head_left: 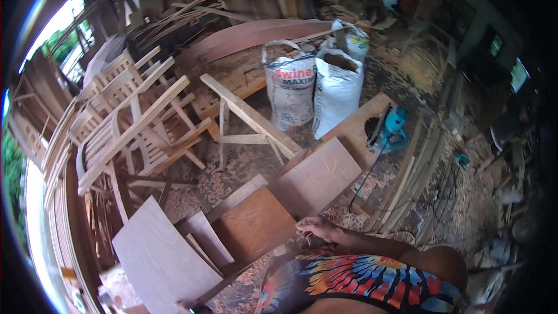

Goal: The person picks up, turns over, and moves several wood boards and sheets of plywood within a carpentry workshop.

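Observation:
My right hand (317, 228) is beside the right corner of a reddish-brown wooden panel (253, 227), its fingers curled together. Whether anything small sits between those fingertips I cannot make out. Low in the view, my left hand (187, 304) is at the bottom edge of a large pale plywood sheet (163, 259); its fingers are mostly hidden. Between the pale sheet and the brown panel stands a narrow pale board (208, 238), tilted. Beyond my right hand, a light pinkish panel (318, 174) lies flat on the workbench.
A teal power tool (395, 128) with a dark cord rests at the bench's far right end. Filled sacks, a printed one (290, 93) and a white one (339, 93), stand behind. Slatted wooden chairs (131, 122) are stacked at left. Long strips (407, 177) and shavings cover the floor.

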{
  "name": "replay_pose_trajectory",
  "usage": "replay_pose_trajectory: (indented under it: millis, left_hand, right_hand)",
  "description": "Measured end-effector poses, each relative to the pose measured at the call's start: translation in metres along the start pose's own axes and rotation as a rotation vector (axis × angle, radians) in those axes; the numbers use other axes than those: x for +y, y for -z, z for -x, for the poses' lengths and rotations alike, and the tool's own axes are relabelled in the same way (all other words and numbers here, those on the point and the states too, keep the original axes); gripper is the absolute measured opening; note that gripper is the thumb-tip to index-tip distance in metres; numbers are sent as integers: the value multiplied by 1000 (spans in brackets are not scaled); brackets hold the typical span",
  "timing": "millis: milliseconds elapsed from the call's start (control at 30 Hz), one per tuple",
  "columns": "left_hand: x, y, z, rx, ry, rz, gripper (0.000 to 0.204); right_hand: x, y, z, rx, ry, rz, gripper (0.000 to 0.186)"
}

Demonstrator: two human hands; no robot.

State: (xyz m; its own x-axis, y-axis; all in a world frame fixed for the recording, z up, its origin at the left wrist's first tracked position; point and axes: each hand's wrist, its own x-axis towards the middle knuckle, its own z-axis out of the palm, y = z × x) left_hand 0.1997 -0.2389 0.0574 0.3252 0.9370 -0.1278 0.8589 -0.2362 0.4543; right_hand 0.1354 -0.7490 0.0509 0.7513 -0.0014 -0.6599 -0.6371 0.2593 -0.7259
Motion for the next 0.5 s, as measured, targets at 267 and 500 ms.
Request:
replay_pose_trajectory:
  millis: [267,500]
  left_hand:
    - [44,17,7,37,-168,-389,91]
    - [83,42,-5,121,-340,-513,99]
  right_hand:
    - [29,-18,44,109,73,21,18]
    - [56,13,63,350,169,150,16]
